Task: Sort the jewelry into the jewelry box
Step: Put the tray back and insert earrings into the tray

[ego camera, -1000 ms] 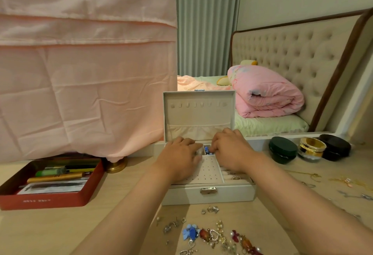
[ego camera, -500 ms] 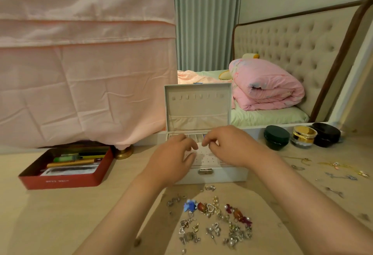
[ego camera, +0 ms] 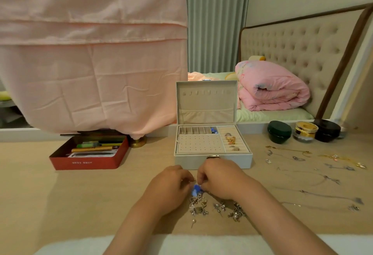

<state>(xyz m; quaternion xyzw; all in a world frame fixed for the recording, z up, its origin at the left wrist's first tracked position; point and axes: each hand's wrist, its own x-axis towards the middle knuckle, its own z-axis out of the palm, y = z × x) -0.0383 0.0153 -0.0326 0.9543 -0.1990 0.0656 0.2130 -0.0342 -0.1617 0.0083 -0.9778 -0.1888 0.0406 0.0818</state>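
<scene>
The grey jewelry box (ego camera: 214, 163) stands open mid-table with its lid upright. Several rings (ego camera: 231, 140) sit in its right column and a blue piece (ego camera: 214, 130) lies in a back compartment. In front of the box lies a pile of small earrings (ego camera: 218, 208). Both hands hover over the pile's far edge. My right hand (ego camera: 221, 178) pinches a blurred blue earring (ego camera: 196, 189) with curled fingers. The curled fingertips of my left hand (ego camera: 171, 184) meet the same spot, and whether they hold anything is unclear.
A red tin (ego camera: 86, 163) of pens sits left of the box. Three round jars (ego camera: 279, 133) stand at the back right. Thin necklaces (ego camera: 298, 158) are strewn over the right of the table. A pink cloth (ego camera: 90, 63) hangs behind, covering a mirror's left part.
Both hands pulled back out of the box toward me and dropped onto the earring pile. The box's inside is now uncovered.
</scene>
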